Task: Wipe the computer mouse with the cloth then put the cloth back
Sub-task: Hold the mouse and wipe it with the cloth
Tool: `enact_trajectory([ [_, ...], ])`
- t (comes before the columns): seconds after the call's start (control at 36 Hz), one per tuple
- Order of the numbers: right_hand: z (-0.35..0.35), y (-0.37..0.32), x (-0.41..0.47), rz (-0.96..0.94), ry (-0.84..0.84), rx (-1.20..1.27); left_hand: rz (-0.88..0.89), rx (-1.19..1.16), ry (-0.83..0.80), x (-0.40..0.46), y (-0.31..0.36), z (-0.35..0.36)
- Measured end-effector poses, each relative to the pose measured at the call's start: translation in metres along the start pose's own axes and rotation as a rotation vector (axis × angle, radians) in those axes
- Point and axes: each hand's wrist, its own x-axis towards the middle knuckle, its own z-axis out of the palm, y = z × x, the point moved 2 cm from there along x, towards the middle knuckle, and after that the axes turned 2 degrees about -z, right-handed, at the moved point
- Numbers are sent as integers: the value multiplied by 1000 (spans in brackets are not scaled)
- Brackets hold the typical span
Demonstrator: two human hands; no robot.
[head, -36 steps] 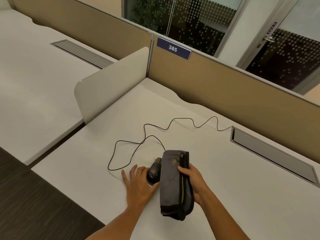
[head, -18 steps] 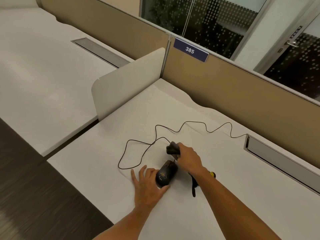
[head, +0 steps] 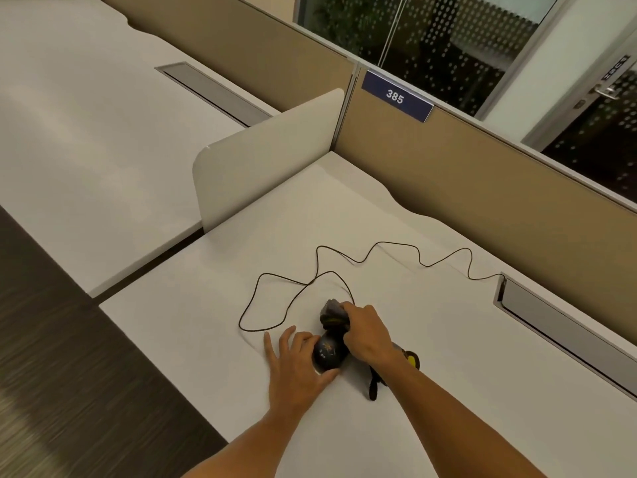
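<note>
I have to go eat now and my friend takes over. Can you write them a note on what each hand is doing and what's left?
Left hand: flat on the desk, fingers steadying the black mouse from its left side.
Right hand: gripping the bunched grey cloth, pressing it on the mouse's front end, where the cable starts.
Done: cloth picked up, wiping under way.
Left: finish wiping the mouse, then put the cloth back.

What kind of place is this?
Most likely an open-plan office: white desks split by tan partition panels, a numbered workstation sign reading 385, and a glass door behind.
</note>
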Motion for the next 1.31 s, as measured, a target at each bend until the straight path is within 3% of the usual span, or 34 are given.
enact_trajectory([
  [0.5,8,-9,-40,-167,-3,145,-69,16,-11,1,7,-7],
  [0.86,16,5,-60,-285,9,265,-21,8,19,-1,11,-14],
  [1.31,5,21,-60,-282,-285,232,-4,92,-32,-4,11,-16],
])
